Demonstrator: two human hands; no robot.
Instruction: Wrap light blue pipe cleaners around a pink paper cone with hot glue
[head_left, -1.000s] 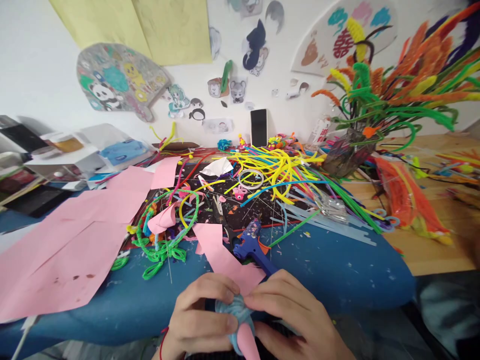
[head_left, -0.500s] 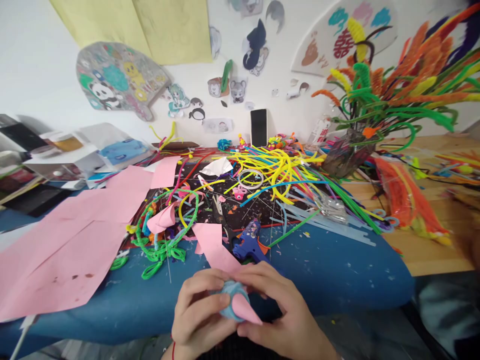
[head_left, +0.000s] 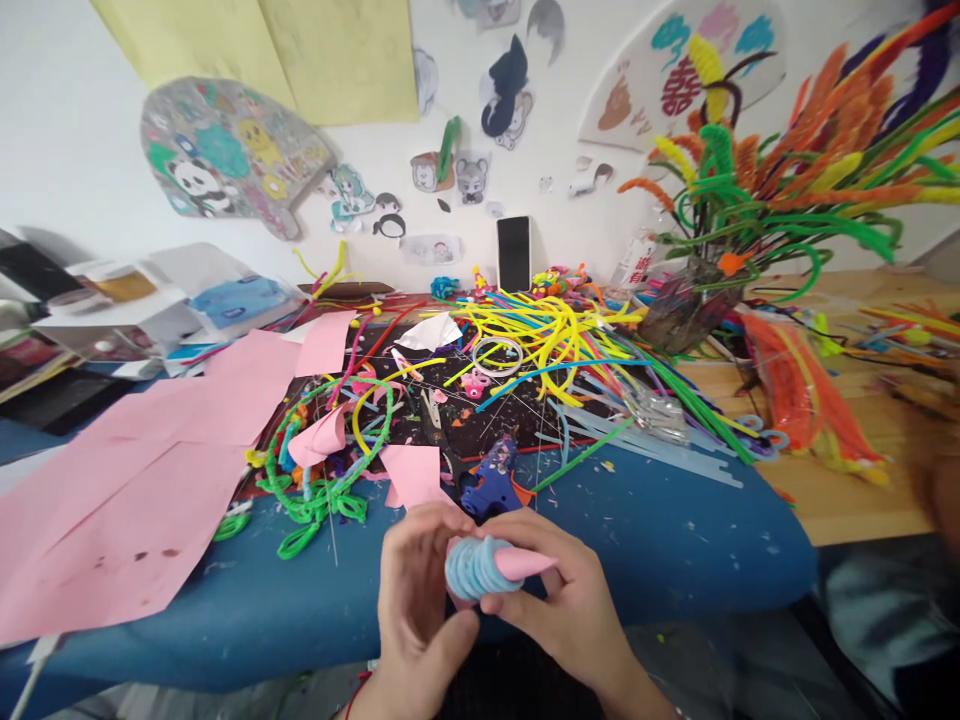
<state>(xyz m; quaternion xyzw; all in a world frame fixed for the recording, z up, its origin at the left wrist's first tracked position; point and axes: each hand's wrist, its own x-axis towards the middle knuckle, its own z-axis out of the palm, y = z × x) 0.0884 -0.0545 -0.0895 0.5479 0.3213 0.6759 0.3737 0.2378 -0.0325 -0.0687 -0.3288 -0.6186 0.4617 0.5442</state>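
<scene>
A pink paper cone (head_left: 529,564), wound round with light blue fuzzy pipe cleaner (head_left: 474,572), lies on its side between my hands, its tip towards the right. My right hand (head_left: 574,590) grips it, thumb below and fingers behind and above. My left hand (head_left: 420,600) curves loosely round the wide end, fingertips at the upper edge and thumb near the lower edge. How firmly the left fingers press cannot be seen. Just beyond my hands lie a blue glue gun (head_left: 495,480), scissors (head_left: 439,430) and a pink paper strip (head_left: 412,475).
Pink paper sheets (head_left: 165,480) cover the table's left side. Green braided pipe cleaners (head_left: 304,510) lie near a heap of yellow ones (head_left: 555,335). Clear glue sticks (head_left: 675,445) spread rightwards. A phone (head_left: 514,253) leans on the wall; a vase (head_left: 694,305) holds pipe-cleaner stems.
The cone has turned from pointing towards me to pointing right, showing more blue winding. My left hand has loosened from its pinch, its thumb moving away from the fingers.
</scene>
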